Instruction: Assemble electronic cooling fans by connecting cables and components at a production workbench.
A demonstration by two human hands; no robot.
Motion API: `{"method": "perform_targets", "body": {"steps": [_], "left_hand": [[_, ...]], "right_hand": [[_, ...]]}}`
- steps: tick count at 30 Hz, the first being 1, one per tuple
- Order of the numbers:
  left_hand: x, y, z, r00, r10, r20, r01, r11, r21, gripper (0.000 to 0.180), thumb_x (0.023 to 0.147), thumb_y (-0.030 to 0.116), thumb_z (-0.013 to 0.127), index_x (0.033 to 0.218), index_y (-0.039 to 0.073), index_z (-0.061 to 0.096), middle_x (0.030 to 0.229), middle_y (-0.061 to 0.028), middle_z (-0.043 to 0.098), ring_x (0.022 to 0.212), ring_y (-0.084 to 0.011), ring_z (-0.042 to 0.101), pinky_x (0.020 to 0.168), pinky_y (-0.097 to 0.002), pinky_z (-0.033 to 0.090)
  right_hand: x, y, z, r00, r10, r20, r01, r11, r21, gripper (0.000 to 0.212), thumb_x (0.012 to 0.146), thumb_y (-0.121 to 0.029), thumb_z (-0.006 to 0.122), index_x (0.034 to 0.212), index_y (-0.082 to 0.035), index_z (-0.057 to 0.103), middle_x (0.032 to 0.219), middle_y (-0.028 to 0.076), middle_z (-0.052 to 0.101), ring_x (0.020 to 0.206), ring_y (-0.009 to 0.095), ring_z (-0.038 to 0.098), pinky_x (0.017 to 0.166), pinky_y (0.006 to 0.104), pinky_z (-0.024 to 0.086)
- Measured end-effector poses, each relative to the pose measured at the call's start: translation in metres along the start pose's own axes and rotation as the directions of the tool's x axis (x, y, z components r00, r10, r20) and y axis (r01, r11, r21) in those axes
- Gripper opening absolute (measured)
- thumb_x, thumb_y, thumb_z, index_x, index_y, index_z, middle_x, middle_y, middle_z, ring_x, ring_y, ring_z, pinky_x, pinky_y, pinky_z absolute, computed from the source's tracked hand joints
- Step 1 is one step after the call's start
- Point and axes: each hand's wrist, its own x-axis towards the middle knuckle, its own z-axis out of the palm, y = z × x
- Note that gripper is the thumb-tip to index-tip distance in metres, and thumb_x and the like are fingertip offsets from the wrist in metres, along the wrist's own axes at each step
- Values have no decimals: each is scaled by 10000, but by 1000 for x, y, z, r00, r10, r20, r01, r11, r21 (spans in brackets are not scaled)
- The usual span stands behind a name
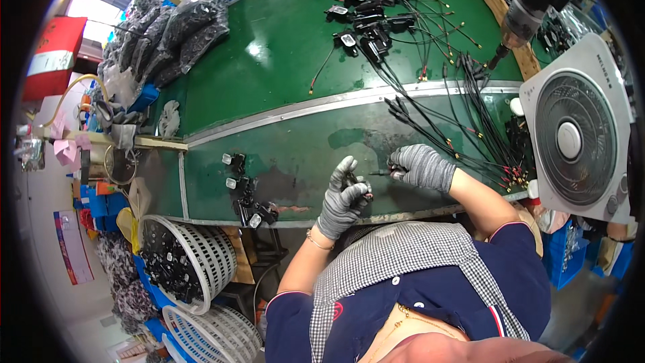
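Note:
My left hand [341, 203], in a grey knit glove, is closed near the table's front edge. Between its fingers is a small black part, mostly hidden. To its right, my right hand [423, 167], gloved alike, has its fingertips pinched on a small dark piece. A short thin dark rod or wire end [378, 173] points from that pinch toward my left hand. On the table left of my hands lies a loose group of small black parts [246, 191] with shiny silvery faces. A bundle of black cables [470, 121] with brass-coloured tips stretches right of my right hand.
A metal strip [342, 99] crosses the green table [269, 60]. Beyond it lies a heap of black cabled parts [366, 0]. A power screwdriver [517, 23] hangs at the right, above a box fan [571, 138]. White baskets [218, 255] stand lower left; bagged parts [191, 27] sit back left.

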Motion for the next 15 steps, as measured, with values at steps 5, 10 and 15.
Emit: {"method": "perform_targets", "body": {"steps": [5,10,15], "left_hand": [[-2,12,11,966,-251,-54,188,836,-516,442,738,-101,704,1075,161,591,1442,-138,337,1270,-300,452,895,-369,531],[6,21,11,993,-106,-48,63,837,-543,432,730,-98,720,1046,168,592,1447,-136,327,1345,-313,367,909,-418,539],[7,26,6,983,-171,-72,82,750,-657,361,719,-72,743,971,129,581,1467,-116,319,1348,-276,369,1064,-398,408]], "right_hand": [[-8,-12,-8,997,-65,-31,69,981,182,217,775,-224,664,902,-49,658,840,153,625,810,342,616,720,401,497],[-4,-21,-11,991,-107,-74,120,973,196,223,784,-232,663,902,-43,656,840,154,623,811,342,616,719,394,495],[-6,-17,-13,994,-108,-16,109,972,207,224,787,-213,667,910,-26,656,838,163,624,809,343,622,719,387,497]]}}
